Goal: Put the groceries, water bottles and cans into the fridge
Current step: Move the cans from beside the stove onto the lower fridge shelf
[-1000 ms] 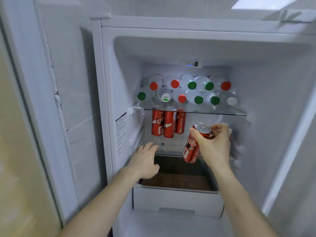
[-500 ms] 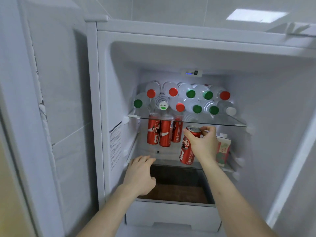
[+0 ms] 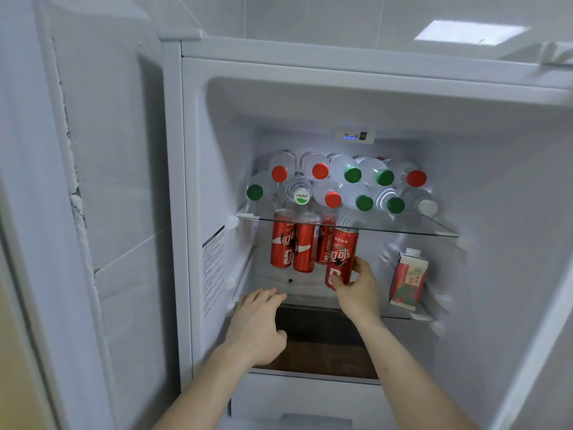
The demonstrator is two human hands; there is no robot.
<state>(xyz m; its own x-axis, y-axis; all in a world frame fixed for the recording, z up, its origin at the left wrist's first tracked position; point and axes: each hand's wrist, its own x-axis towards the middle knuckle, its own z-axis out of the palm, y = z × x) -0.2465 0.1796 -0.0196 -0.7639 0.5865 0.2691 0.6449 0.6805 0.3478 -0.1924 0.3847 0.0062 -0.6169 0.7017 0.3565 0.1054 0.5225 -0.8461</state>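
Nearest, the left hand (image 3: 259,325) rests with relaxed, straight fingers on the front edge of the lower shelf (image 3: 403,315). Just beyond, the right hand (image 3: 356,290) grips a red can (image 3: 341,256) upright on that shelf. Three cans (image 3: 297,246) stand behind it, a carton (image 3: 408,279) right; bottles (image 3: 341,184) lie stacked above.

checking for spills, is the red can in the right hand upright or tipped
Near upright, slightly tilted: the red can has its top just under the glass shelf, base low in the right hand.
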